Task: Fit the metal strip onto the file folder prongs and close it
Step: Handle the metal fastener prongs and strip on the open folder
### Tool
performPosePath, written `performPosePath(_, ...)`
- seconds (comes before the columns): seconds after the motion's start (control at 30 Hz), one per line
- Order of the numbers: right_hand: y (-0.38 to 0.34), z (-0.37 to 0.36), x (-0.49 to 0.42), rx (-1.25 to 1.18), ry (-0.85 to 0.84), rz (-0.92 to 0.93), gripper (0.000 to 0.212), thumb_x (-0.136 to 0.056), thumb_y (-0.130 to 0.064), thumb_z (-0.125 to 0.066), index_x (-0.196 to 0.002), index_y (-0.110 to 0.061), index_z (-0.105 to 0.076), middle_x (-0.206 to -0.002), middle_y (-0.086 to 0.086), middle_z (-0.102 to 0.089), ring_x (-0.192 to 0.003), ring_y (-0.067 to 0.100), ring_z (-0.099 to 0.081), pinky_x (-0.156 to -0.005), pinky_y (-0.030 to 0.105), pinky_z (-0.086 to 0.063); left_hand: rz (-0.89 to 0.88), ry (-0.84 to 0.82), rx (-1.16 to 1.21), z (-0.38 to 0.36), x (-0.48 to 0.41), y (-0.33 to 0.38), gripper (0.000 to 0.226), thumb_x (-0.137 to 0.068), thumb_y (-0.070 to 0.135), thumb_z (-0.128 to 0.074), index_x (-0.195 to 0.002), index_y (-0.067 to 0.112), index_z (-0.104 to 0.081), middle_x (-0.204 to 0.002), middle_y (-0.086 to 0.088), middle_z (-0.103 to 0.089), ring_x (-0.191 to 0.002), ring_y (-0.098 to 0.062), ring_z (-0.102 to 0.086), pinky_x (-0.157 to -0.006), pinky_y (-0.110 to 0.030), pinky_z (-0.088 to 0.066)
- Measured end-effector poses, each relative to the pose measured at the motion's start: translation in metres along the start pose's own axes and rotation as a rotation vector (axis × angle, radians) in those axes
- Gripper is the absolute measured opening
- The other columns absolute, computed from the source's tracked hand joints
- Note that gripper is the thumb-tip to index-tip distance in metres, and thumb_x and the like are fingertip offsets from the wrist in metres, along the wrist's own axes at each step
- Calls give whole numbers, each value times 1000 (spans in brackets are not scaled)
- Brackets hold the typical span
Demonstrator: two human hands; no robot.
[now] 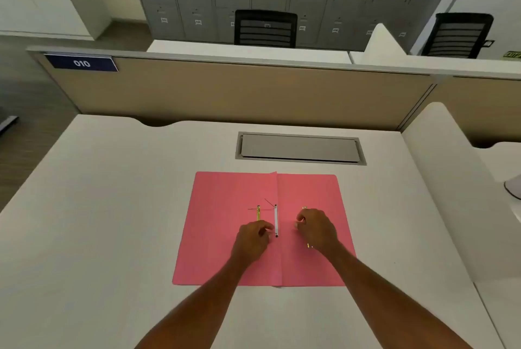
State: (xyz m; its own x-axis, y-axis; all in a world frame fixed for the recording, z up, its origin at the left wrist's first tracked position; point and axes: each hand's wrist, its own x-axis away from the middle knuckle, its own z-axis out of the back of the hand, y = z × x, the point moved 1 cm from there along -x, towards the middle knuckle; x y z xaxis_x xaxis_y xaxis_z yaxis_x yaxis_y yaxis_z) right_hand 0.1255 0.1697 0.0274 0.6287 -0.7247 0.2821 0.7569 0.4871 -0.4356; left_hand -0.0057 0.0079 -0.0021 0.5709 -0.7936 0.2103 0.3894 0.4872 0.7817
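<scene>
A pink file folder (225, 252) lies open and flat on the white desk. A white fastener base (276, 219) runs along its centre fold, with thin prongs sticking up at its far and near ends. My left hand (251, 238) pinches the near prong between its fingertips. A yellow metal strip (258, 212) lies on the left leaf, half hidden by that hand. My right hand (317, 228) rests on the right leaf with fingers curled over another yellow metal strip (308, 245), whose ends poke out beyond the hand.
A grey cable hatch (300, 148) is set into the desk behind the folder. A beige partition (225, 89) closes the far edge, and a white divider (439, 179) stands to the right. Black chairs and grey lockers are beyond.
</scene>
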Motion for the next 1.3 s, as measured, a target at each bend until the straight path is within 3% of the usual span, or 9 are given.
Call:
performPosePath(0.23,11,0,14,51,35,-55,15,-99,-23,-68,-103,-16,-80,-104,6,-77,-91,25,-73,-79,35,-59,39,7,70,-7,3,1,27,-86,10,-76,-112,15,-82,-108,0,-83,-95,-12,-75,-94,-24,-57)
performPosePath(0.33,16,-3,18,104,61,-59,16,-100,-26,-67,-107,-16,-78,-106,4,-75,-91,24,-70,-71,28,-46,31,26,62,-9,3,0,25,-87,12,-76,-111,14,-82,-108,0,-83,-95,-13,-74,-89,-17,-54)
performPosePath(0.4,19,-4,20,127,75,-66,17,-101,-28,-66,-107,-17,-78,-105,3,-74,-83,19,-64,-69,27,-43,24,28,64,-11,2,-2,24,-87,12,-76,-110,15,-83,-108,0,-82,-96,-13,-74,-92,-23,-56)
performPosePath(0.47,21,-5,21,150,70,-74,16,-101,-29,-65,-105,-18,-77,-102,2,-74,-79,17,-59,-68,28,-45,11,29,62,-11,2,-4,24,-87,12,-76,-110,15,-82,-108,-1,-82,-96,-14,-74,-96,-30,-59)
performPosePath(0.57,25,-6,25,172,55,-87,15,-102,-27,-65,-103,-18,-77,-98,0,-77,-80,18,-68,-69,30,-54,-10,28,43,-13,1,-4,24,-90,13,-75,-112,14,-82,-110,-3,-81,-98,-16,-74,-98,-35,-60)
performPosePath(0.7,29,-7,30,225,36,-75,15,-102,-24,-63,-103,-17,-77,-100,0,-78,-77,18,-65,-65,27,-46,-28,20,-7,-14,1,-3,24,-94,14,-71,-117,13,-80,-116,-5,-80,-104,-18,-72,-99,-31,-56)
performPosePath(0.97,33,-10,37,253,61,-74,15,-102,-25,-63,-104,-18,-76,-101,0,-78,-86,20,-73,-67,29,-51,14,-46,-91,-18,-3,2,25,-92,24,-73,-115,20,-79,-109,-3,-72,-98,-20,-66,-92,-36,-56)
performPosePath(1.1,33,-12,39,251,80,-92,17,-104,-24,-60,-106,-17,-75,-99,1,-78,-85,19,-74,-69,29,-56,28,-73,-100,-21,-1,2,31,-85,33,-81,-114,23,-74,-106,4,-66,-95,-13,-63,-83,-31,-54)
performPosePath(1.3,31,-12,42,285,83,-83,18,-104,-27,-61,-108,-17,-75,-102,0,-78,-89,19,-74,-72,30,-56,13,-70,-143,-25,1,2,36,-85,36,-80,-118,25,-69,-113,6,-65,-99,-13,-64,-85,-31,-55)
